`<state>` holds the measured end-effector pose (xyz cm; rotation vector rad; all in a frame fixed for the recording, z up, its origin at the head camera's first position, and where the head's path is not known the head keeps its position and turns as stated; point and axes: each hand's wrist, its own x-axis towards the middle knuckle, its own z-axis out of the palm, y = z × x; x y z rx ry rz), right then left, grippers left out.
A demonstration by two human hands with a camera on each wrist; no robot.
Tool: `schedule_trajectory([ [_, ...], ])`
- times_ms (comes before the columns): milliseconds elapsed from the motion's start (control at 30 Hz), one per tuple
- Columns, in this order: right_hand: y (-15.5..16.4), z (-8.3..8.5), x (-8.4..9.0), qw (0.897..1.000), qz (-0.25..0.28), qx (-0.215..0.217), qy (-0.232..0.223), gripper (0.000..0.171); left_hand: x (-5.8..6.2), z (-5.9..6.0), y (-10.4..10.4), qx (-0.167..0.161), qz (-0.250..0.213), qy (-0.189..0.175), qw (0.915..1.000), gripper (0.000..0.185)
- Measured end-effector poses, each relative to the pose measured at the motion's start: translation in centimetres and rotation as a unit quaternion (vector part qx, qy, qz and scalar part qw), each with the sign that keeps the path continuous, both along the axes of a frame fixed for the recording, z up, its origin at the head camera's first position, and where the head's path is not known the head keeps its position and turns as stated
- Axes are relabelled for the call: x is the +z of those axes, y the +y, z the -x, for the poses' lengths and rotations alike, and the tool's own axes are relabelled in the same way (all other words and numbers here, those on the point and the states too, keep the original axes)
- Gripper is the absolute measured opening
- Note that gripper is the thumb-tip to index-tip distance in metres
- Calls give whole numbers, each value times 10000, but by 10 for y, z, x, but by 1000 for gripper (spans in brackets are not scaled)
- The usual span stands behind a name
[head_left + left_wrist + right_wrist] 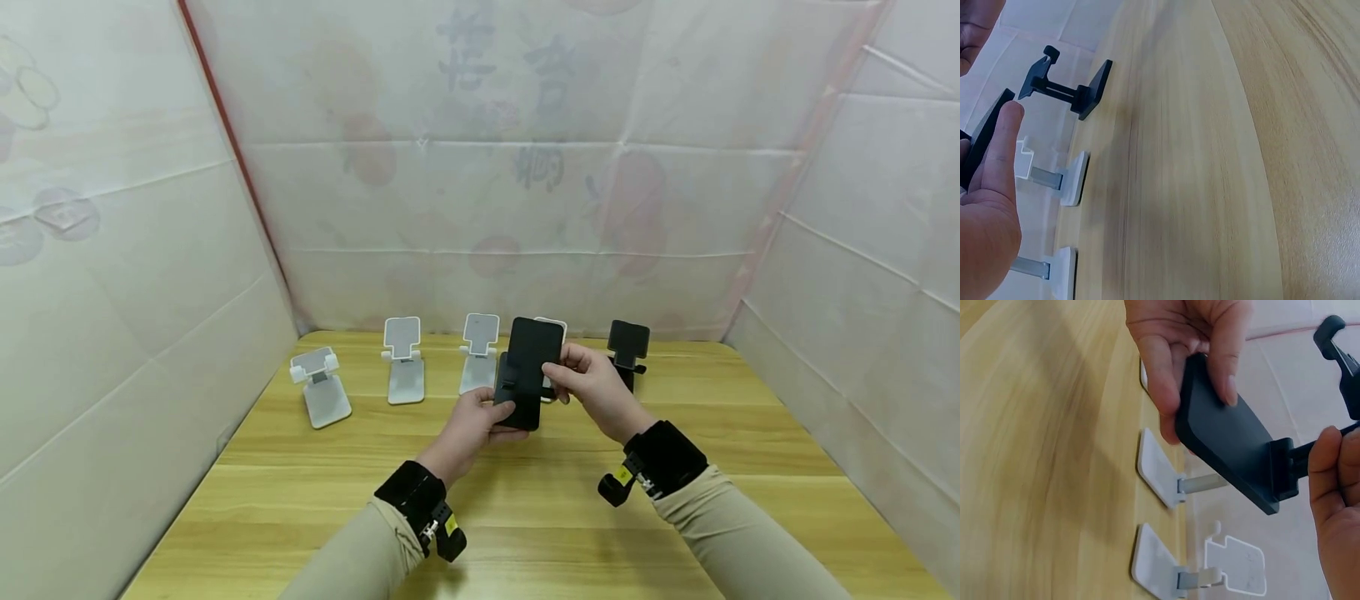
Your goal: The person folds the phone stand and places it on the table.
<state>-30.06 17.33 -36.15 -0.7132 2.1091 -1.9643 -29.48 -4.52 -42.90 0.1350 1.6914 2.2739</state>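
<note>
A black phone stand [536, 354] is held up between both hands, above the table's far half. My left hand [472, 425] grips its lower end; in the right wrist view those fingers and thumb close on the flat base plate [1225, 434]. My right hand [597, 392] pinches the stand from the other side, its fingertips at the slim arm [1300, 459] beside the hinge. Part of the stand's upper holder [1341, 356] shows at the edge of that view. The left wrist view catches only a dark edge of it [985, 134] beside my fingers.
White phone stands stand upright in a row: one at the far left [327, 400], two nearer the middle [406, 379] [477, 375], and one partly hidden behind the held stand [553, 322]. Another black stand [628, 340] is at the right. Cloth-covered walls [495, 200] enclose the wooden table [540, 533].
</note>
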Motion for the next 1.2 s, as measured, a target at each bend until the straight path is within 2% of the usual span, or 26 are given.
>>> schedule_trajectory([
  [167, 5, 8, -3, 9999, -166, -13, 43, 27, 1, -1, -2, -16, 30, -16, 10000, 32],
  [500, 9, 7, 0, 9969, -729, -243, 170, 29, 0, -2, -5, 37, 323, 20, 9995, 33],
  [800, 10, 7, -2, 9951, -895, -273, 315, 28, 3, -4, -7, 107, 427, 169, 9989, 25],
  [1200, 9, 7, -5, 9908, -1207, -418, 442, 26, 4, -4, -7, 138, 524, 188, 9984, 26],
])
